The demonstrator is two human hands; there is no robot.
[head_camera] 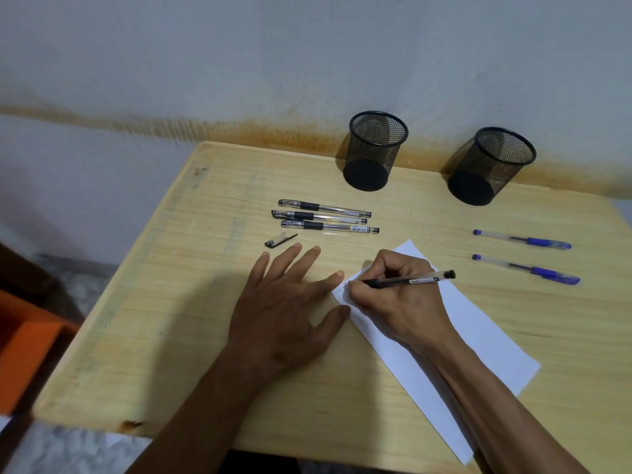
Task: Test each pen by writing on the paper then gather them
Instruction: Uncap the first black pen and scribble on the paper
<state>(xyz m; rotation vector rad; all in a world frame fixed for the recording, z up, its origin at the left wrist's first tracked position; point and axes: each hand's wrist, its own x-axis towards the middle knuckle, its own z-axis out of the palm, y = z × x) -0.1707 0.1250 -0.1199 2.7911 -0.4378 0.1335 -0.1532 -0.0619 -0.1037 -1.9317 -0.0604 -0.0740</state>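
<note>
My right hand (393, 295) has its grip closed around an uncapped black pen (407, 281), fingers pinched low near the tip, which rests on the near-left corner of the paper (485, 340) beside a few faint marks. The pen's long axis runs nearly level, tip to the left and tail out to the right and slightly away from me. My left hand (287, 302) lies flat on the desk (171, 319), fingers spread and holding nothing, with the thumb and forefinger just at the paper's left edge, pinning it as far as I can judge.

Outward from there, the loose cap (280, 240) sits just beyond my left fingertips, so I judge the left hand is the nearer one for recapping. Past it lie three capped black pens (325, 216), side by side, long axes running left to right. Two blue pens (523, 254) lie well apart on the right, nearer my right hand, also lengthwise across the desk.

At the back edge, against the wall, stand two black mesh cups (376, 148), both upright; through the mesh I see no pens in either. I take this as testing the first black pen, with gathering not yet begun.
</note>
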